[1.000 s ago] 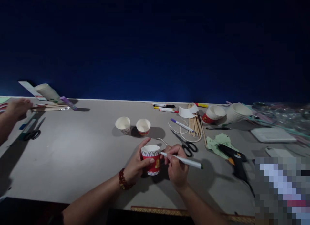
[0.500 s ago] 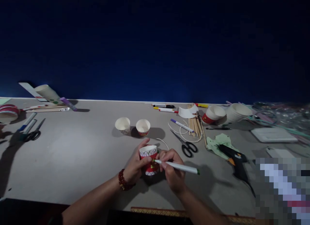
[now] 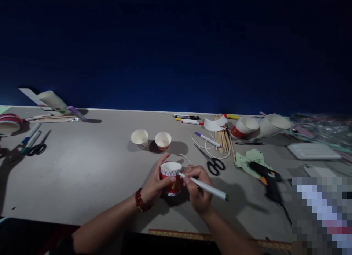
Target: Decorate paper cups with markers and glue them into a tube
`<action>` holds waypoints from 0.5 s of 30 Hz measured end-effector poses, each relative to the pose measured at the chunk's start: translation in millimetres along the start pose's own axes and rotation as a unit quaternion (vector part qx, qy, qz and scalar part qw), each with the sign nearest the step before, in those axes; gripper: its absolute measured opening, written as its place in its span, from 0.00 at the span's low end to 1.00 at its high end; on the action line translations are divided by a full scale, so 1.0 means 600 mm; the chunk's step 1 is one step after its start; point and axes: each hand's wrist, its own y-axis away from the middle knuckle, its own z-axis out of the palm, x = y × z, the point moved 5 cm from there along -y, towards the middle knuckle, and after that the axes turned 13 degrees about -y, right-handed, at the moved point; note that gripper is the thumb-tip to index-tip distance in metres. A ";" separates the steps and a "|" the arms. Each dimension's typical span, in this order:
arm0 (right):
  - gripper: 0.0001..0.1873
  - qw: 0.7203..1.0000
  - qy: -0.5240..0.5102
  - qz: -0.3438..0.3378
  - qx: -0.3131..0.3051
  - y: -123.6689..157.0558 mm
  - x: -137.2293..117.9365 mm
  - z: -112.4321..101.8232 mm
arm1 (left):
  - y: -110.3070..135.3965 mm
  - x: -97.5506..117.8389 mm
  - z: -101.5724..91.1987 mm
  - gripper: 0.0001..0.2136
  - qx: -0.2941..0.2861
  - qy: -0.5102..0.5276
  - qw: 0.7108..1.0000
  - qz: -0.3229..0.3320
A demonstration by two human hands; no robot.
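My left hand [image 3: 156,181] is wrapped round a red and white paper cup [image 3: 173,187], its thumb across the front. Looping dark lines run round the white band under the cup's rim, and a similar pattern marks its base. Between the fingers of my right hand [image 3: 199,187] is a white marker [image 3: 211,190] with a green end. The marker's tip meets the patterned band on the right side of the cup. Two small paper cups stand just beyond: a pale one [image 3: 139,138] and a red-patterned one [image 3: 163,141].
Scissors [image 3: 213,163], white cord [image 3: 220,156], wooden sticks [image 3: 223,142] and stacked cups [image 3: 244,127] lie to the right. A black glue gun [image 3: 271,180] rests partly on crumpled green paper [image 3: 254,156]. More scissors [image 3: 40,147] and markers [image 3: 31,134] are at the left.
The marker tip has moved up from the red middle of the cup to the white band near its rim. The cup is tilted and turned slightly in my left hand.
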 end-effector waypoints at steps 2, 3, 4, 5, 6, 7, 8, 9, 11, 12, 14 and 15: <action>0.06 1.000 0.008 0.009 0.000 0.000 0.000 0.001 | 0.000 0.000 0.000 0.46 -0.002 -0.004 1.000 0.004; 0.06 1.000 0.011 0.010 -0.003 0.000 0.000 0.001 | 0.000 0.000 0.000 0.46 -0.002 -0.008 1.000 0.007; 0.06 1.000 0.014 0.009 -0.007 0.000 -0.001 0.002 | 0.000 0.001 0.000 0.46 -0.001 -0.012 1.000 0.011; 0.06 1.000 0.016 0.008 -0.011 0.000 -0.001 0.002 | 0.000 0.002 0.000 0.46 0.000 -0.018 1.000 0.013; 0.06 1.000 0.018 0.008 -0.013 0.000 0.000 0.002 | 0.000 0.002 -0.001 0.46 0.001 -0.024 1.000 0.016; 0.06 1.000 0.021 0.010 -0.015 0.001 0.001 0.001 | 0.000 0.002 0.000 0.46 0.002 -0.030 0.999 0.018; 0.06 0.999 0.025 0.011 -0.016 0.002 0.002 0.000 | 0.000 0.003 0.000 0.46 0.003 -0.035 0.999 0.019; 0.05 0.999 0.028 0.012 -0.017 0.003 0.004 -0.001 | 0.001 0.003 -0.001 0.46 0.003 -0.040 0.999 0.021; 0.04 0.999 0.031 0.011 -0.019 0.005 0.007 -0.004 | 0.001 0.002 -0.001 0.46 0.006 -0.045 0.999 0.022; 0.04 0.999 0.032 0.012 -0.021 0.006 0.009 -0.005 | 0.000 0.002 -0.002 0.46 0.006 -0.047 0.999 0.021; 0.04 0.999 0.033 0.013 -0.022 0.008 0.012 -0.006 | 0.000 0.002 -0.003 0.47 0.008 -0.053 0.998 0.020; 0.04 0.999 0.034 0.013 -0.021 0.008 0.012 -0.006 | 0.000 0.002 -0.003 0.47 0.008 -0.054 0.998 0.020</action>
